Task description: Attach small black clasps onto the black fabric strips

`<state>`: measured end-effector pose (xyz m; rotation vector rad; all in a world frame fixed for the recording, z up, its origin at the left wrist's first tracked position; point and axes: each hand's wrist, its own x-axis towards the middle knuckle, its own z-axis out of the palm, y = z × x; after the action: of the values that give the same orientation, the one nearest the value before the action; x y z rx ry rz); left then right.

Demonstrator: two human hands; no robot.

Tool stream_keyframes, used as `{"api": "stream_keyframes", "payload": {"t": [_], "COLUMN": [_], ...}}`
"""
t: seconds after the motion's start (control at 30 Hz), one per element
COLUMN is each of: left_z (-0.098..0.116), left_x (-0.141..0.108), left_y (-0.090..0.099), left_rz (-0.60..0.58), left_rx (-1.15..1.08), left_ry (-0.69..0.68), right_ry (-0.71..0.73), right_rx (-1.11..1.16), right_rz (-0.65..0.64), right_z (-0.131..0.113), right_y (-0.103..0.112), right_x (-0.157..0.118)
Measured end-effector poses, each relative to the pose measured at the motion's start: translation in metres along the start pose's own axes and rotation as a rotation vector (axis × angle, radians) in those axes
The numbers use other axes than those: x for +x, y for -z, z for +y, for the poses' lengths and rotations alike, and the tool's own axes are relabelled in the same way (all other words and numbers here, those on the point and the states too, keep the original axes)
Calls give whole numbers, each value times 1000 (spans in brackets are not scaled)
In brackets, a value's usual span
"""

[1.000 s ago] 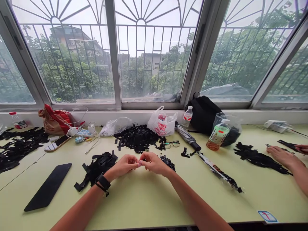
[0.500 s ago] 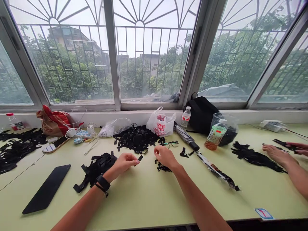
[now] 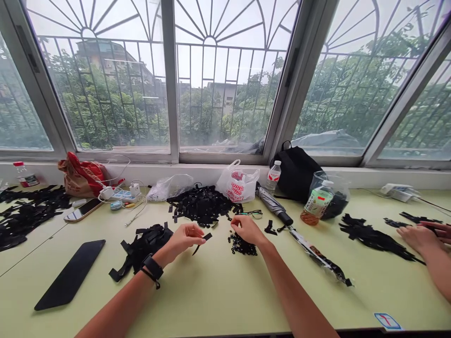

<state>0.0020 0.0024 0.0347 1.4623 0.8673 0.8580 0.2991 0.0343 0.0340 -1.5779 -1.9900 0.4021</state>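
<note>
At the back edge of the pale green tabletop (image 3: 211,300) stand a white plastic carrier bag (image 3: 237,185) and, right of it, a black fabric backpack (image 3: 296,173). A heap of black strips (image 3: 200,204) lies just before the bag, with a cluster of small black pieces (image 3: 242,245) nearer the front edge. Left of that cluster lie a tangled pile of black straps (image 3: 143,249), then a flat black rectangular panel (image 3: 69,274), while a folded grey umbrella (image 3: 273,203) lies right of the heap

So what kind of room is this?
Maybe a shared workroom: a long pale green table under barred windows, piles of black strips, and another person's hands nearby.
</note>
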Motion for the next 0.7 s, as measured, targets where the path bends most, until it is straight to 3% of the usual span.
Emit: {"api": "stream_keyframes", "payload": {"t": [0.1, 0.2, 0.37, 0.7], "left_z": [-4, -9, -7, -6], "left_x": [0, 2, 2, -1], "left_y": [-4, -7, -9, -6], "left_rz": [-80, -86, -31, -28], "left_rx": [14, 35, 25, -18], "left_ry": [23, 38, 23, 33], "right_ry": [19, 44, 26, 17], "right_rx": [44, 65, 13, -87], "right_rz": [-65, -130, -87, -126], "right_z": [0, 1, 5, 5], "right_y": [4, 7, 4, -4], "right_x": [0, 0, 0, -4]}}
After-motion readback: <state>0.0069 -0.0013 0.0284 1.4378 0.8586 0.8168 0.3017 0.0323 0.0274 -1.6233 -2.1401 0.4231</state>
